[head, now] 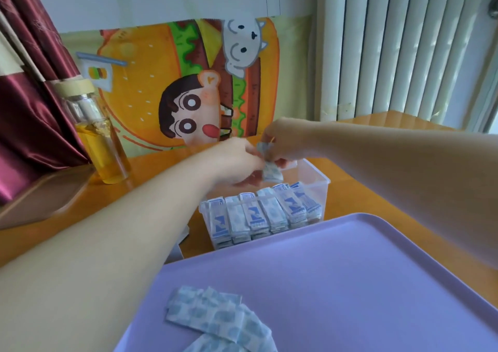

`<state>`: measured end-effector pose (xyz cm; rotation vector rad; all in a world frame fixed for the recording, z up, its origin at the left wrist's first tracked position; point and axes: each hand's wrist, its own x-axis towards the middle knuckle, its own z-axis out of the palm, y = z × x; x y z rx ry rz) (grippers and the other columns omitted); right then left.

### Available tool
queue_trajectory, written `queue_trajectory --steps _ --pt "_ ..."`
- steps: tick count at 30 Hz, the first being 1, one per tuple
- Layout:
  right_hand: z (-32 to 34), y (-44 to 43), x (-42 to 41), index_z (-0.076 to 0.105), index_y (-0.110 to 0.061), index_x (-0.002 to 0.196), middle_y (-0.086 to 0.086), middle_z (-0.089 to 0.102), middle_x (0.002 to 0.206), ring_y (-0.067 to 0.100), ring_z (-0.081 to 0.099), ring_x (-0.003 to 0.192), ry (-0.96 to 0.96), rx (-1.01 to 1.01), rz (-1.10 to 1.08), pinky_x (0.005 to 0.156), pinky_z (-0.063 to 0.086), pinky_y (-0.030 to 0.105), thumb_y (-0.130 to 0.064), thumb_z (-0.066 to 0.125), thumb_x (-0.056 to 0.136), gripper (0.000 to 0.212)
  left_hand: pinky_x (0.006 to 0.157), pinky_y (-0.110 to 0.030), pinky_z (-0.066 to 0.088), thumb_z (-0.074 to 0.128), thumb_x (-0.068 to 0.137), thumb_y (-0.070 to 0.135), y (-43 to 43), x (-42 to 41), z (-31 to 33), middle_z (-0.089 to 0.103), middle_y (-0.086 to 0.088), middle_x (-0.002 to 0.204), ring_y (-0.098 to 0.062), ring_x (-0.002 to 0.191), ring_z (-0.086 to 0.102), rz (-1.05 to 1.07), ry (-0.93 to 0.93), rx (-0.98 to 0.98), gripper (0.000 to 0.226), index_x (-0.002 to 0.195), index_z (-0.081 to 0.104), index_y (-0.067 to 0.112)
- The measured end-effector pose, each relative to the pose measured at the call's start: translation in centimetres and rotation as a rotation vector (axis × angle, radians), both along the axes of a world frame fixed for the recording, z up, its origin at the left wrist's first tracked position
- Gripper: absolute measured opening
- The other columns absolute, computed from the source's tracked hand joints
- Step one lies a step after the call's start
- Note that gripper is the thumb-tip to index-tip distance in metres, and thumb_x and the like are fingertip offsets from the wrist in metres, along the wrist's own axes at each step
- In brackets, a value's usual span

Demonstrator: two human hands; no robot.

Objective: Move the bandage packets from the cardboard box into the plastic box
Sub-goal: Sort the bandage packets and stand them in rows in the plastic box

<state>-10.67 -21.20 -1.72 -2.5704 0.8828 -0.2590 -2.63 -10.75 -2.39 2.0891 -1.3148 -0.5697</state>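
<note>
Nearest: lilac tray, its rim covering the near wall of the plastic box; a loose heap of bandage packets lies overlapping on its near left part, flat, blue-and-white. Behind the tray: clear plastic box on the orange table, holding a row of stacked packets standing on edge across its near half, blue print outward. A grey edge, possibly the cardboard box, shows just left of the tray under the left forearm; too hidden to tell. Above the box's far half: left hand and right hand, both forearms crossing over the table and partly screening the box. Fingers of both hands pinch a small bunch of packets in hand, blurred, held just over the box's open far part; grip narrow, closed on the bunch. Further left: glass bottle with amber liquid and a tan cap, upright, well apart from the box. Left edge: brown board, maroon curtain. Farthest: cartoon burger poster on the wall, white radiator at right.
</note>
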Motion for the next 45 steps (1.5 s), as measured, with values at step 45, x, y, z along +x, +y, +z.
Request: queue_trajectory --steps 45 --pt "-8.4 12.6 -6.1 0.068 -0.025 0.107 -0.007 0.062 0.094 0.013 0.053 0.081 0.183 -0.080 0.374 0.074 0.045 0.026 -0.046 0.068 0.079 0.034 0.075 -0.011 0.038 0.059 0.089 0.038 12.8 -1.0 -6.1 0.051 0.014 0.113 -0.002 0.105 0.048 -0.333 -0.394 0.379 0.041 0.128 0.052 0.030"
